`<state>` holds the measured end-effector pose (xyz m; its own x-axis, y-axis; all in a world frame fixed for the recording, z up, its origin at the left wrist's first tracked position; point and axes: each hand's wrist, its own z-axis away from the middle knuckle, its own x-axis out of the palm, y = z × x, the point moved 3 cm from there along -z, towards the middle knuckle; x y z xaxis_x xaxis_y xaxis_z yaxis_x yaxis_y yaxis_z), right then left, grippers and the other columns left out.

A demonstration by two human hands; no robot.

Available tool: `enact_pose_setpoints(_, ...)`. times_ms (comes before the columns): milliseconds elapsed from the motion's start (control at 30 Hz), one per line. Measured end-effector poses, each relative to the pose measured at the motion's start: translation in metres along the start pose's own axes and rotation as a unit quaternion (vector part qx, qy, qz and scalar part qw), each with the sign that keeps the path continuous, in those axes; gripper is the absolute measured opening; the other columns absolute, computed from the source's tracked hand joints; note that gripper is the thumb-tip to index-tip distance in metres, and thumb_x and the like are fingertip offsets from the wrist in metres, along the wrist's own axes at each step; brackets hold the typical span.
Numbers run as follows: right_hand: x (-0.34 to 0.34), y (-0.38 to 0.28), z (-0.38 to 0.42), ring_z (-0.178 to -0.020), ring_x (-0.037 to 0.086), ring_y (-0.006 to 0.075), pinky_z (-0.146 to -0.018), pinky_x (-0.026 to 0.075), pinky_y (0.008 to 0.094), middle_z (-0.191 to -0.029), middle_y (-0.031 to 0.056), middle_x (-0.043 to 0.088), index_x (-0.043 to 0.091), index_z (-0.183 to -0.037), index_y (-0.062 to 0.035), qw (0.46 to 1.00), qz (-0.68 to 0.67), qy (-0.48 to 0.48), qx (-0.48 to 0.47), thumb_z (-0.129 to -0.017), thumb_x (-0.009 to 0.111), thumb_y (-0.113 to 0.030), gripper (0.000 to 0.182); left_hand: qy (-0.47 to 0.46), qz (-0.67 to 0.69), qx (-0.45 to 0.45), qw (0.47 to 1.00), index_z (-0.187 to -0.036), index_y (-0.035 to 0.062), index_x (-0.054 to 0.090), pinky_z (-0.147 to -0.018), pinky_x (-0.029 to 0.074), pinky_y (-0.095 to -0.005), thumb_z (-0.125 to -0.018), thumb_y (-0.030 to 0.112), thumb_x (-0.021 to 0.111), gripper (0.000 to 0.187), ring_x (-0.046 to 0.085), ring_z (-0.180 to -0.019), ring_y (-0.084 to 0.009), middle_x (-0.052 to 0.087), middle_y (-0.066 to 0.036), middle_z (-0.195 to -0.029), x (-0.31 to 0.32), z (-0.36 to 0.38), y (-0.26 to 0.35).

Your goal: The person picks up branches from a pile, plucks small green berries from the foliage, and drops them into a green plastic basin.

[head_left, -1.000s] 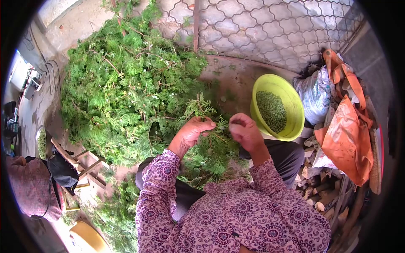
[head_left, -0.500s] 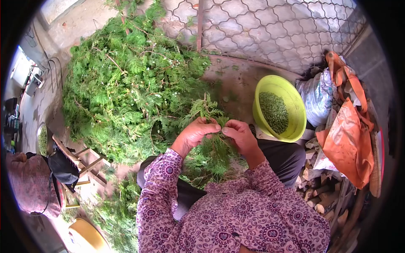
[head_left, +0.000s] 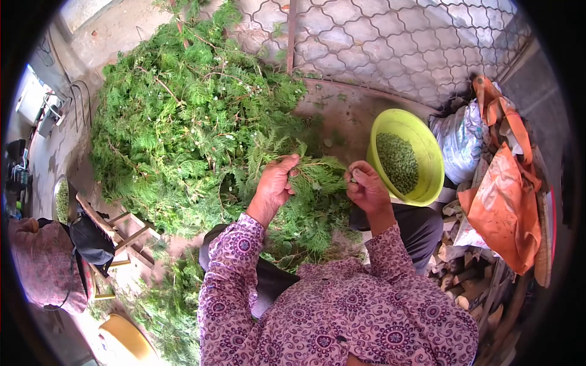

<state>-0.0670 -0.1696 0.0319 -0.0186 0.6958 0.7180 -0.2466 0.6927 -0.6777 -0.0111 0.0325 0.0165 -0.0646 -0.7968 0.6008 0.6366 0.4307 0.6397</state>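
Note:
My left hand (head_left: pixel 276 185) is closed on the stem end of a green leafy sprig (head_left: pixel 317 173), whose leaves spread out to the right. Just right of the sprig, my right hand (head_left: pixel 368 188) has its thumb and fingers pinched together around something small and greenish that I cannot make out. A yellow-green basin (head_left: pixel 432 160) stands close beyond my right hand, tilted toward me, with many small green pieces (head_left: pixel 397 162) in it. Behind my left hand rises a large heap of green branches (head_left: pixel 183 122).
A wire mesh (head_left: pixel 397 43) borders the back. At right lie a white sack (head_left: pixel 456 139), an orange bag (head_left: pixel 502 207) and firewood (head_left: pixel 467 283). Another person (head_left: pixel 46 265) sits at far left, near a wooden stool (head_left: pixel 131 235) and a yellow basin (head_left: pixel 127 338).
My hands have moved apart: the left slightly up and left with the sprig, the right toward the basin. The sprig now points to the right.

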Motion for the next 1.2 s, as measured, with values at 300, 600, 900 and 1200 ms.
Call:
enact_pose_setpoints(300,0.016,0.03,0.002,-0.054,0.046,0.0054,-0.041,0.031,0.0161,-0.07,0.0017,0.053,0.056,-0.09,-0.0037,0.987,0.142,0.039,0.059,-0.083,0.055,-0.009,0.009,0.076,0.047,0.035,0.995,-0.084,0.0116,0.054,-0.035,0.024,-0.0224,-0.078,0.027,0.063,0.019,0.028,-0.038,-0.0068,0.044,0.003,-0.062,-0.007,-0.009,-0.006)
enact_pose_setpoints(600,0.027,0.044,-0.015,-0.048,0.039,0.0018,-0.041,0.028,0.0185,-0.061,-0.0048,0.046,0.054,-0.079,-0.0028,0.857,0.496,0.085,-0.109,-0.078,0.063,-0.017,0.017,0.049,-0.004,0.053,0.997,-0.08,0.01,0.054,-0.034,0.027,-0.0242,-0.078,0.029,0.063,0.022,0.033,-0.039,-0.0064,0.047,0.002,-0.061,-0.001,-0.003,-0.002)
enact_pose_setpoints(900,0.032,0.045,-0.011,-0.044,0.036,0.0034,-0.04,0.027,0.02,-0.054,-0.0038,0.044,0.052,-0.066,-0.005,0.897,0.438,0.052,-0.031,-0.083,0.055,-0.023,0.026,-0.06,0.031,0.161,0.985,-0.1,0.0008,0.057,-0.064,0.047,-0.0274,-0.074,0.027,0.069,0.039,0.056,-0.072,-0.0138,0.061,-0.006,-0.082,0.013,0.001,-0.005)
enact_pose_setpoints(1200,0.025,0.041,-0.004,-0.04,0.034,0.0043,-0.037,0.023,0.0198,-0.051,-0.0029,0.042,0.054,-0.066,-0.0055,0.951,0.294,0.086,0.047,-0.083,0.054,-0.024,0.025,-0.071,-0.119,0.024,0.99,-0.1,-0.0055,0.056,-0.084,0.042,-0.0298,-0.074,0.005,0.067,0.03,0.057,-0.088,-0.0174,0.061,-0.01,-0.095,0.003,-0.008,-0.02)
